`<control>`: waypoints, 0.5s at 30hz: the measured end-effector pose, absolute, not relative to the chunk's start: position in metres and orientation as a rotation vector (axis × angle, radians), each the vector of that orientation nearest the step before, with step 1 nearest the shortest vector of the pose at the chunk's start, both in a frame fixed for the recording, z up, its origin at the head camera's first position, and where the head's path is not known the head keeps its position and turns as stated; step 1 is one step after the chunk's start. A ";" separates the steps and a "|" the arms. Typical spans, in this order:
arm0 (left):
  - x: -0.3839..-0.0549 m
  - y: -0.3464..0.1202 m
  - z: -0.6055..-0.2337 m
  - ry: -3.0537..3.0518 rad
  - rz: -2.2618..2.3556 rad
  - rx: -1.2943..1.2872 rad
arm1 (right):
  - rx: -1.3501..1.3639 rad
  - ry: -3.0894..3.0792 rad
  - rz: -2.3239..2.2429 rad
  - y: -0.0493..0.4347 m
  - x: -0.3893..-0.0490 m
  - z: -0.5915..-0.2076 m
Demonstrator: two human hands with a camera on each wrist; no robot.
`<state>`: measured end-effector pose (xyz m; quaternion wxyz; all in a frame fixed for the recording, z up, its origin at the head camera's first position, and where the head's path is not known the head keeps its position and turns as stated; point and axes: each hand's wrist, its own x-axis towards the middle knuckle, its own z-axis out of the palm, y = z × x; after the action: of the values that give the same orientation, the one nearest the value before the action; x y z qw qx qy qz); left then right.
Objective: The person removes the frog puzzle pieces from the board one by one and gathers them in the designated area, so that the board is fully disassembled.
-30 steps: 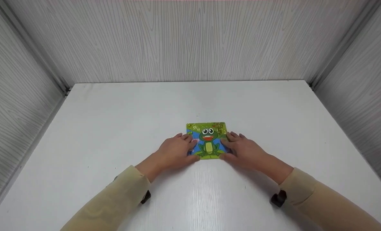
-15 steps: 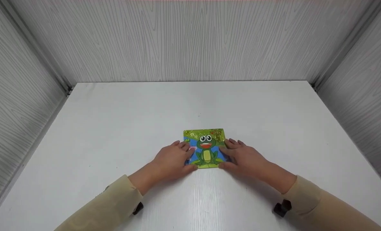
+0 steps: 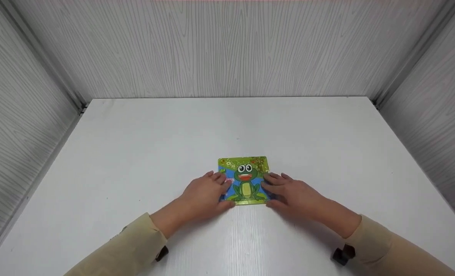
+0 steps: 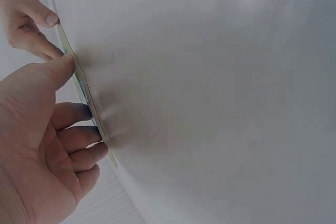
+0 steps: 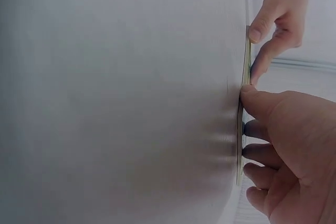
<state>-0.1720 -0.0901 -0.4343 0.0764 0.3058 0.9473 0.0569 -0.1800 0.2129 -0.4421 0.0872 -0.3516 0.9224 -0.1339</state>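
Note:
A thin square frog picture board (image 3: 246, 188) lies flat on the white table, green and blue with a cartoon frog. My left hand (image 3: 206, 193) rests at its left side, fingertips on the face and thumb at the near edge. At the opposite side, my right hand (image 3: 298, 193) touches it the same way, its thumb by the near right corner. Both wrist views show the board edge-on: the left hand (image 4: 44, 135) has thumb and fingertips against it, and so does the right hand (image 5: 291, 145). Neither hand's fingers wrap round the board.
The white table (image 3: 154, 130) extends around the board on every side. A pale wood-grain panel (image 3: 227, 50) stands behind it, with similar side panels at left (image 3: 16, 115) and right (image 3: 431, 99). Small black devices sit under both sleeve cuffs.
Both hands have slid the frog picture board a short way toward the person. Most recently, the right thumb has shifted slightly right along the near corner.

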 end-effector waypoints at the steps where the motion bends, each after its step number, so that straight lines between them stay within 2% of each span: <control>1: -0.172 -0.090 -0.434 2.840 0.175 0.921 | -1.057 2.737 -0.405 0.213 -0.180 -0.442; 8: -0.177 -0.091 -0.433 2.842 0.174 0.973 | -1.107 2.710 -0.412 0.215 -0.181 -0.442; 15: -0.200 -0.085 -0.417 2.906 0.385 0.989 | -1.126 2.705 -0.395 0.213 -0.183 -0.439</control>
<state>-0.2002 -0.0847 -0.4172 0.0237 0.3196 0.9390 0.1245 -0.1830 0.2130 -0.4392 0.0924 -0.3791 0.9111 -0.1331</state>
